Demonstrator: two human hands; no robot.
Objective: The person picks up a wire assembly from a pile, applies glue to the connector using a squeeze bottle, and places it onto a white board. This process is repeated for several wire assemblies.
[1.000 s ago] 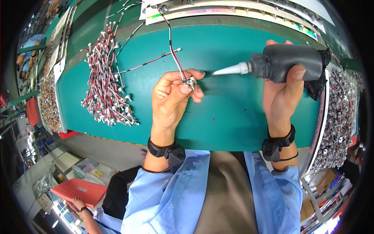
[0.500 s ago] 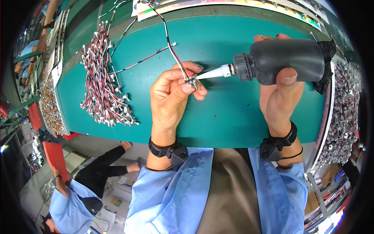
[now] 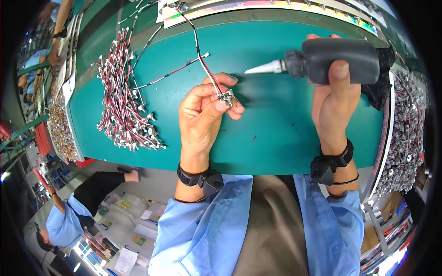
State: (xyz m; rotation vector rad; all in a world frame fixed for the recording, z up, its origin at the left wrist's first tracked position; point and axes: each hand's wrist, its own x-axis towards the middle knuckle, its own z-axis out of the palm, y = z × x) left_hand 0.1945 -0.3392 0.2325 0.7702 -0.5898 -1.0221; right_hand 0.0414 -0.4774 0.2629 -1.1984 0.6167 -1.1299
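Between the thumb and fingers of my left hand (image 3: 200, 117) is a small metal component (image 3: 226, 97) with red, white and black wires (image 3: 199, 50) running up from it to the back of the bench. My right hand (image 3: 336, 99) grips a black squeeze bottle (image 3: 340, 60), held on its side. Its white tapered nozzle (image 3: 264, 68) points left, slightly blurred, with the tip up and to the right of the component and apart from it. To the left of my left hand lies a heap of wired components (image 3: 124, 99) with red, white and black leads.
A green mat (image 3: 271, 133) covers the bench. One loose wire lead (image 3: 172, 72) lies beside the heap. Black plastic (image 3: 377, 87) sits behind the bottle. Many metal parts fill a tray at the right (image 3: 403, 133). A person in blue (image 3: 69, 221) is at the lower left.
My right hand has lifted the bottle up and away, so the nozzle tip has left the component. My left hand stays nearly still. The person at the lower left has shifted further left.
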